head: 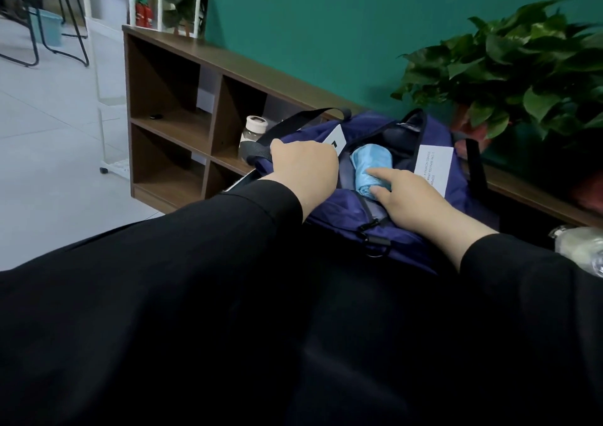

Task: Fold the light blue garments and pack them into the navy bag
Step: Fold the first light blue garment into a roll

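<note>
Navy nylon, soft and slack, makes up the zip-top bag [346,216] that sits on the low brown wooden shelf unit [182,122], and everything below is placed relative to that bag. Inside its open mouth lies a rolled light blue garment [368,171], tucked toward the near end of the opening, with dark space showing beyond it. The right hand [408,203] reaches into the opening from the near side, forefinger straight and pressing on the roll, thumb resting against its near end; the fingers are not curled round it. The left hand [303,167] sits on the bag's left edge, fingers curled over the fabric beside the black webbing handle [293,125], apparently holding the mouth apart. A white printed label [434,164] hangs on the bag's right side. Left of the bag, in a shelf compartment, stands a clear bottle with a white cap [253,135]; a leafy green potted plant [522,66] stands behind the bag to the right.

Risks, as I judge them: the roll could spring loose if the finger lifts before it is wedged in. Should the left hand let go, the limp fabric may collapse over the opening. Pushing hard might slide the whole bag along the shelf toward the plant.
</note>
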